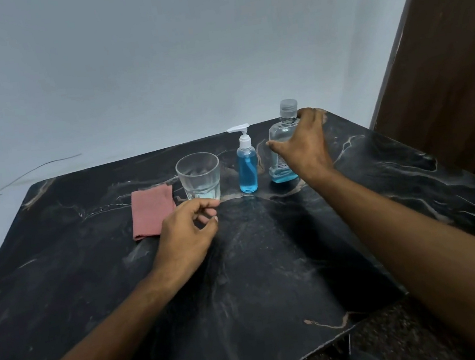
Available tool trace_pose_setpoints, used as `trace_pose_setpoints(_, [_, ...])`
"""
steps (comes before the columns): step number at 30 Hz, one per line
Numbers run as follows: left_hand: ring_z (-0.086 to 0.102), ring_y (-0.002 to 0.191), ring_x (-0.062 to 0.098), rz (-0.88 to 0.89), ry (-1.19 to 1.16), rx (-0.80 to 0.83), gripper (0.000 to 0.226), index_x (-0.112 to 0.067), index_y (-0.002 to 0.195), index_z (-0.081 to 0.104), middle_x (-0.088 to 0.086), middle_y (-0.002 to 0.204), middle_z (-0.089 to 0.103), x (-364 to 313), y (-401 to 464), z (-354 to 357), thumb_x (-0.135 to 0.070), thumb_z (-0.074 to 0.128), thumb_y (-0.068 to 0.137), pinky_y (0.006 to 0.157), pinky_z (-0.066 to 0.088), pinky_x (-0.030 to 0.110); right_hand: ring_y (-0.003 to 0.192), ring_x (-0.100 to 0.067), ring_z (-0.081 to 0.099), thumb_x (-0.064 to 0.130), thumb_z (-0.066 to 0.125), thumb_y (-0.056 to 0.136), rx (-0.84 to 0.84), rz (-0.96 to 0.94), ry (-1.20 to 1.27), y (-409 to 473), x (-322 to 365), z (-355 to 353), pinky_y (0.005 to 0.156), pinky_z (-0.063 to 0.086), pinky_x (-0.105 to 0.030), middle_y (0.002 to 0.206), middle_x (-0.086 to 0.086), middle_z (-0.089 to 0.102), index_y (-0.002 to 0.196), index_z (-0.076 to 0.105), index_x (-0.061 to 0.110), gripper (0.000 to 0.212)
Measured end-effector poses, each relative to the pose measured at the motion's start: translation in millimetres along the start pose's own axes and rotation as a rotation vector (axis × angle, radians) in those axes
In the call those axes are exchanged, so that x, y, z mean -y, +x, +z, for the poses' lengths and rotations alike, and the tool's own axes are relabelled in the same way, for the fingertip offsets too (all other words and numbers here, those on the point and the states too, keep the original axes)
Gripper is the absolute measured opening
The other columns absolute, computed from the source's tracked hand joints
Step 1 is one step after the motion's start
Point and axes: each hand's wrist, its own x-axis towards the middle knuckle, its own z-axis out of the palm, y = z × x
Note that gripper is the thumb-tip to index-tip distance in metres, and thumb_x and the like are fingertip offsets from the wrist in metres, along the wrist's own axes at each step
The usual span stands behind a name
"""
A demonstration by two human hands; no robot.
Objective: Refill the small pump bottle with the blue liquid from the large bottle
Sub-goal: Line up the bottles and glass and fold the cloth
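The small pump bottle (pixel 247 168) stands upright at the back of the table with its white pump head on and blue liquid filling most of it. Right of it stands the large clear bottle (pixel 280 140), capped, with blue liquid low in its base. My right hand (pixel 304 143) wraps this large bottle, thumb across its front and fingers behind its shoulder. My left hand (pixel 186 236) rests on the table in front of the glass, fingers loosely curled, holding nothing.
A clear glass tumbler (pixel 199 176) stands left of the pump bottle. A folded pink cloth (pixel 150 212) lies left of the glass. The black marble table (pixel 273 266) ends close on the right, beside a brown wooden door (pixel 451 58). A wall rises behind.
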Motion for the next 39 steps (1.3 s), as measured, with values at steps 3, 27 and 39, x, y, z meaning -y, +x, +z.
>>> trace_pose_setpoints(3, [0.062,0.078,0.000,-0.001,0.006,0.003,0.030,-0.026,0.109,0.072,-0.008,0.095,0.070,1.1,1.4,0.2,-0.004,0.072,0.089,0.065,0.046,0.006,0.124,-0.022,0.048,0.037,0.087,0.075,0.013,0.002,0.004,1.7,0.2,0.4,0.100,0.048,-0.037,0.139,-0.008,0.039,0.139,0.038,0.010,0.085])
trace_pose_setpoints(27, [0.056,0.074,0.000,-0.161,0.223,-0.264,0.031,-0.018,0.107,0.075,-0.001,0.102,0.062,32.0,-10.1,-73.0,-0.004,0.068,0.081,0.070,0.038,-0.003,0.100,-0.023,0.060,-0.001,0.060,0.080,0.461,-0.559,0.204,-138.6,82.5,43.9,0.087,0.049,-0.028,0.110,-0.008,0.058,0.105,0.067,0.007,0.027])
trace_pose_setpoints(39, [0.060,0.101,0.003,-0.145,0.228,-0.326,0.035,-0.017,0.114,0.074,-0.001,0.117,0.065,39.0,-20.2,-100.9,-0.003,0.069,0.083,0.076,0.039,-0.005,0.154,-0.027,0.015,0.039,0.056,0.093,0.810,-0.575,-0.169,-142.7,147.0,153.3,0.126,0.012,-0.039,0.164,-0.019,0.022,0.155,0.021,-0.001,0.082])
